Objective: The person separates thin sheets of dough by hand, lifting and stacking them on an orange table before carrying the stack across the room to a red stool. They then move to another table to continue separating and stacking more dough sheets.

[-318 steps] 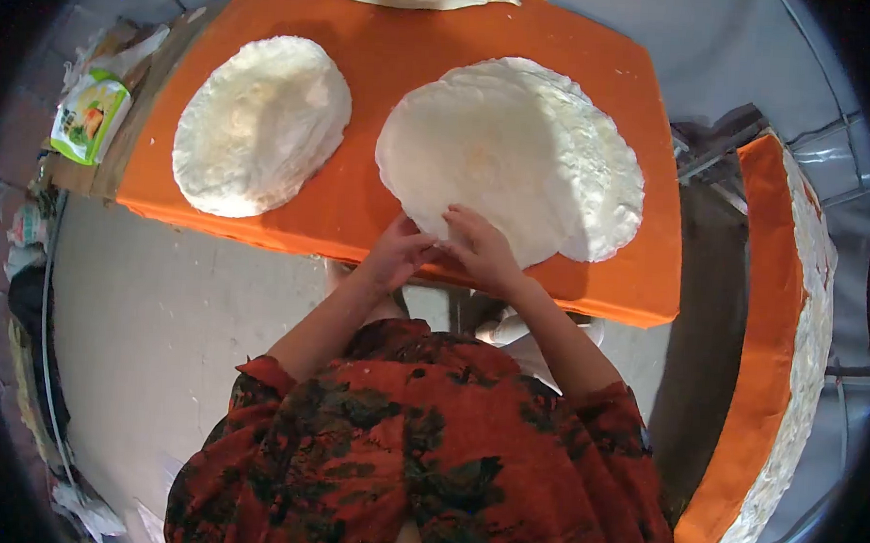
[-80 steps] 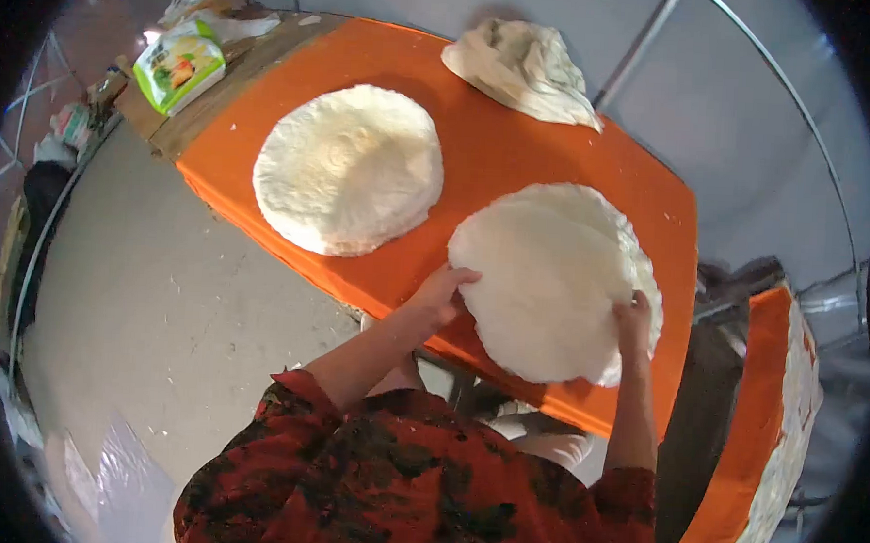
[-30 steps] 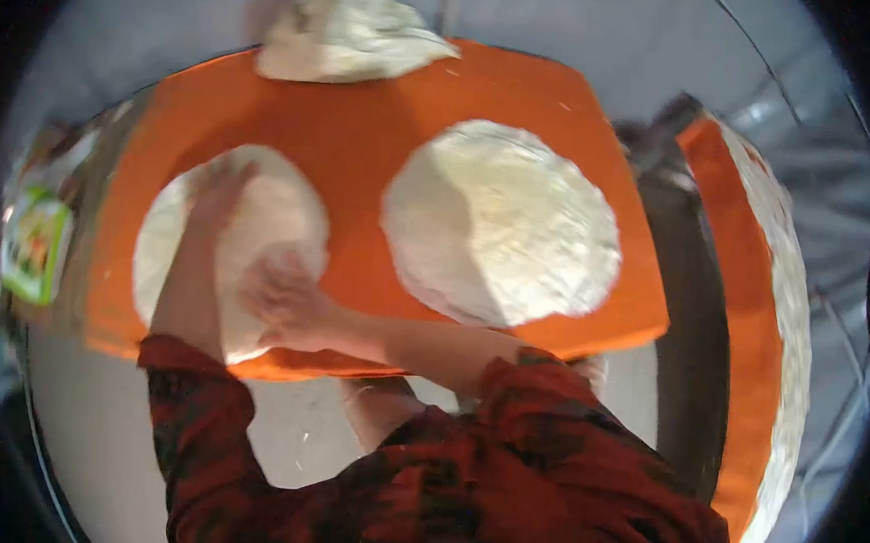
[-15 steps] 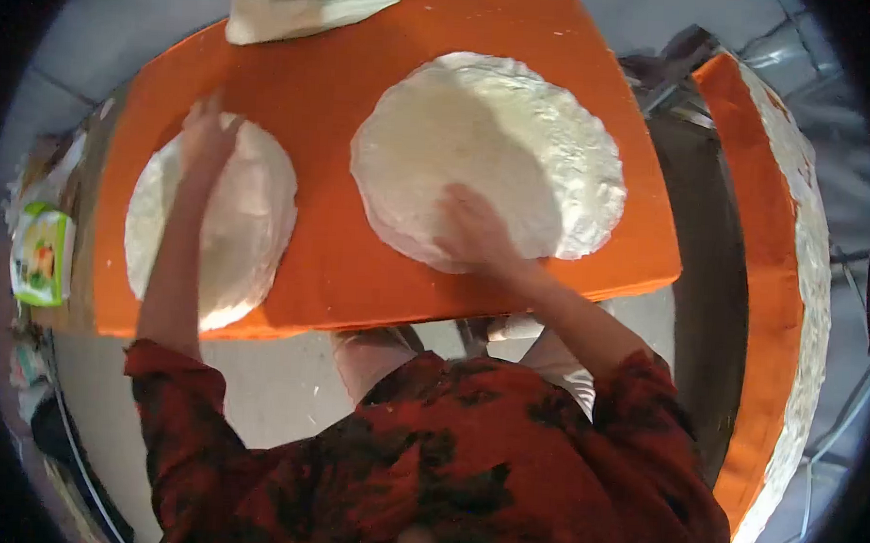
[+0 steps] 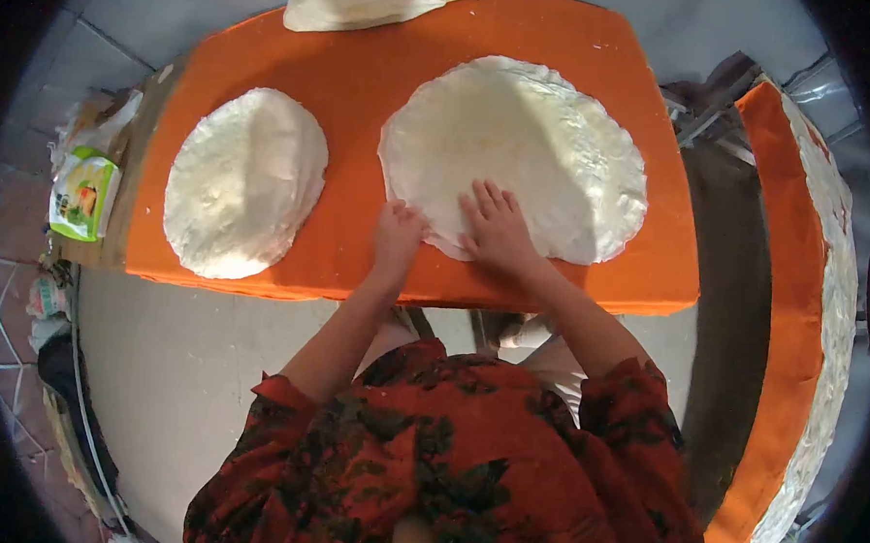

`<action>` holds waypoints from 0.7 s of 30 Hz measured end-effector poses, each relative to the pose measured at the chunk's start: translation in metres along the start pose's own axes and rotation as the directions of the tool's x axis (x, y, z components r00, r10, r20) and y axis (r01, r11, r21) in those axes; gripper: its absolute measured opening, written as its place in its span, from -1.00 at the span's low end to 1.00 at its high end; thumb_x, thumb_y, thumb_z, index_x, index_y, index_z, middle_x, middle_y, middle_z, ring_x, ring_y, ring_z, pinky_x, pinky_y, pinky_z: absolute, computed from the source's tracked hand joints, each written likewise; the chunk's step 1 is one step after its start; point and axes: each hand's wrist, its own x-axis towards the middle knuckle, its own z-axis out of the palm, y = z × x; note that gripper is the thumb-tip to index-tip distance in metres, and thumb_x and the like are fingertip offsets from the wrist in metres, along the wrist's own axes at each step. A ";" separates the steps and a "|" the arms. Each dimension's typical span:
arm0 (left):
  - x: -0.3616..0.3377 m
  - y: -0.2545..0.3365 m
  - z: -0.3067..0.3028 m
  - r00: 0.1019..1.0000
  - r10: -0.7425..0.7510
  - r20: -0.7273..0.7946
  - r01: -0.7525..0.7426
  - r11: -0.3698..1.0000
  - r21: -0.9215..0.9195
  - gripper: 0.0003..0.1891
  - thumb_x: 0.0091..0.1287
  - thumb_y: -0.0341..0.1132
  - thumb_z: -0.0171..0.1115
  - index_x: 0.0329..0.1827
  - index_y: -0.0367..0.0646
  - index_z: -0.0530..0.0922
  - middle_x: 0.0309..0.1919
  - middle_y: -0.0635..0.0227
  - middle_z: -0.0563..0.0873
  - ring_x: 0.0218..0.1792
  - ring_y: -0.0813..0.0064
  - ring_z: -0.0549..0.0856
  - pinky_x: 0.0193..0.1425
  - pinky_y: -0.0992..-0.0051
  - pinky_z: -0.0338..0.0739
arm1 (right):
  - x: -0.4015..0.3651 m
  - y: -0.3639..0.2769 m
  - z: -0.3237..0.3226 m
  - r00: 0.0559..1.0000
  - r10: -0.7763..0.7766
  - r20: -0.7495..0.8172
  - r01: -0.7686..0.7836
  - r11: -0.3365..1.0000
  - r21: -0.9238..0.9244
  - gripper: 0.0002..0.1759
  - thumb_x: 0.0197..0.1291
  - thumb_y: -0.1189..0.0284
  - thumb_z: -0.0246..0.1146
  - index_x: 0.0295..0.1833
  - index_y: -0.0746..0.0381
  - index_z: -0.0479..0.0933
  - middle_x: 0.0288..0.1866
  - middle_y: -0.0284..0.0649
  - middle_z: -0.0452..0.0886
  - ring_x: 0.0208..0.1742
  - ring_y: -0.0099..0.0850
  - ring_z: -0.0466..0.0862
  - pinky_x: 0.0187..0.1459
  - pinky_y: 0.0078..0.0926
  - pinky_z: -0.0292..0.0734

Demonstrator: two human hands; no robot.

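A large round sheet of pale dough (image 5: 538,130) lies on the orange-covered table (image 5: 352,171). My right hand (image 5: 500,231) rests flat on its lower part with the fingers spread. At the sheet's lower left edge is my left hand (image 5: 401,233), its fingers curled together at the rim, pinching what looks like the dough's edge. A second, smaller round of dough (image 5: 247,181) lies on the left part of the table, with neither hand on it.
A pale cloth or bag (image 5: 379,2) lies at the table's far edge. To the left is a green and white package (image 5: 84,196). On the right stands another orange-covered surface (image 5: 784,277) with a whitish layer along its outer side.
My left hand has moved right, from the smaller round to the large sheet's edge. My right hand stays on the large sheet. The view has shifted, so the table appears farther right.
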 end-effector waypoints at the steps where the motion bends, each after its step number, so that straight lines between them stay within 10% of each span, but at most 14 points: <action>1: 0.002 0.003 0.003 0.999 -0.044 -0.009 0.044 0.999 0.005 -0.51 0.22 -0.48 0.13 0.20 -0.38 0.20 -0.12 0.14 0.54 -0.19 0.37 0.63 -0.09 0.47 0.61 | 0.000 0.000 0.003 1.000 -0.005 -0.004 0.005 0.998 -0.062 -0.38 0.07 0.23 0.25 0.26 0.23 0.36 0.37 0.05 0.29 0.39 -0.06 0.29 0.33 -0.08 0.18; 5: -0.003 -0.001 0.009 0.993 -0.042 -0.113 0.041 0.999 -0.010 -0.60 0.20 -0.49 0.17 0.07 -0.34 0.27 -0.20 0.14 0.55 -0.33 0.46 0.62 -0.27 0.49 0.59 | 0.007 0.023 0.009 1.000 0.005 -0.016 -0.003 0.994 0.106 -0.46 0.05 0.31 0.25 0.18 0.23 0.45 0.20 0.02 0.49 0.18 -0.14 0.52 0.17 -0.27 0.39; 8: -0.016 0.003 0.020 0.989 -0.088 -0.115 0.078 0.993 -0.089 -0.59 0.17 -0.49 0.26 0.01 -0.31 0.27 -0.32 0.20 0.56 -0.41 0.44 0.63 -0.40 0.49 0.59 | 0.015 0.033 0.006 0.953 0.278 0.116 -0.300 0.842 0.448 -0.59 0.04 0.34 0.24 0.04 0.24 0.56 -0.03 0.00 0.63 -0.02 -0.14 0.62 0.03 -0.35 0.48; 10: -0.005 -0.012 0.018 0.989 -0.148 -0.020 0.148 0.989 -0.004 -0.57 0.14 -0.47 0.28 0.02 -0.33 0.29 -0.26 0.21 0.56 -0.37 0.42 0.63 -0.33 0.50 0.60 | 0.042 0.060 -0.006 0.973 0.185 0.142 -0.228 0.880 0.417 -0.79 0.04 0.38 0.19 -0.25 0.27 0.59 -0.37 0.04 0.63 -0.29 -0.02 0.63 -0.17 -0.11 0.51; 14: -0.011 0.004 0.034 0.965 -0.244 0.098 0.248 0.968 -0.031 -0.55 0.16 -0.34 0.34 0.01 -0.33 0.34 -0.24 0.20 0.56 -0.33 0.41 0.64 -0.31 0.51 0.58 | 0.114 0.133 -0.024 0.885 0.204 0.419 -0.384 0.829 0.407 -0.67 0.04 0.25 0.23 -0.24 0.30 0.66 -0.32 -0.01 0.69 -0.28 -0.21 0.67 -0.20 -0.16 0.51; 15: -0.004 -0.006 0.037 0.997 0.012 -0.077 0.000 0.988 0.157 -0.53 0.15 -0.32 0.37 0.00 -0.32 0.33 -0.25 0.19 0.56 -0.36 0.41 0.64 -0.35 0.49 0.59 | 0.127 0.134 -0.039 0.862 0.194 0.468 -0.380 0.859 0.344 -0.67 0.04 0.27 0.23 -0.21 0.31 0.65 -0.30 -0.02 0.69 -0.28 -0.22 0.66 -0.20 -0.19 0.51; 17: 0.009 -0.027 0.041 0.788 0.562 -0.251 -0.332 0.732 0.595 -0.50 0.13 -0.28 0.41 -0.02 -0.31 0.31 -0.26 0.18 0.56 -0.43 0.40 0.64 -0.42 0.47 0.60 | 0.150 0.121 -0.073 0.803 0.178 0.569 -0.359 0.906 0.223 -0.66 0.04 0.32 0.24 -0.15 0.34 0.63 -0.27 -0.04 0.69 -0.29 -0.24 0.65 -0.20 -0.26 0.51; 21: -0.020 0.029 0.051 0.987 -0.162 -0.005 0.162 0.986 0.040 -0.48 0.16 -0.19 0.37 0.02 -0.31 0.33 -0.15 0.12 0.57 -0.31 0.35 0.66 -0.36 0.46 0.62 | 0.136 0.097 -0.048 0.829 0.067 0.555 -0.248 0.934 0.258 -0.69 0.05 0.36 0.22 -0.16 0.35 0.62 -0.30 -0.03 0.68 -0.31 -0.27 0.65 -0.23 -0.23 0.50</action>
